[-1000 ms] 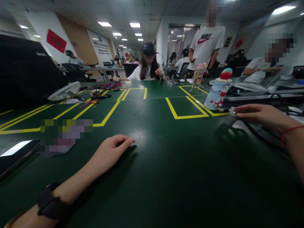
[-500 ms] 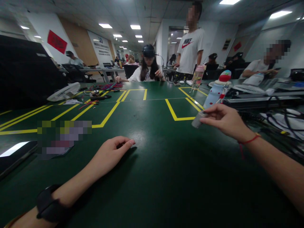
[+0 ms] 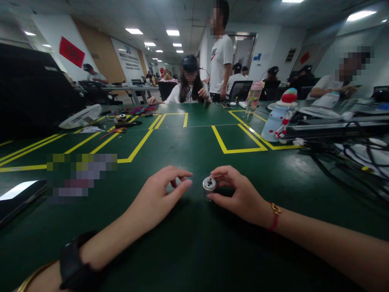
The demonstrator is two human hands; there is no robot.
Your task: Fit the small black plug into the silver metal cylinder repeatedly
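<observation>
A small silver electric motor (image 3: 209,185), a short cylinder with a shaft and dark holes on its top face, stands upright in front of me on the green table (image 3: 188,243). My right hand (image 3: 235,192) grips it from the right, thumb on the near side and fingers on the far side. To the left of the motor, apart from it, my left hand (image 3: 165,192) has thumb and fingers spread with nothing between them.
Yellow tape (image 3: 243,151) marks out boxes on the table. A blue bottle (image 3: 275,121), a clear bottle (image 3: 253,99) and tangled black cables (image 3: 331,154) are at right. A phone (image 3: 21,198) and a white fan (image 3: 80,117) lie left. A person (image 3: 190,85) sits opposite.
My right hand has brought the motor left and nearer from beside the blue bottle, and the motor is now upright. My left hand has shifted right with its fingers wider. The standing person moved left.
</observation>
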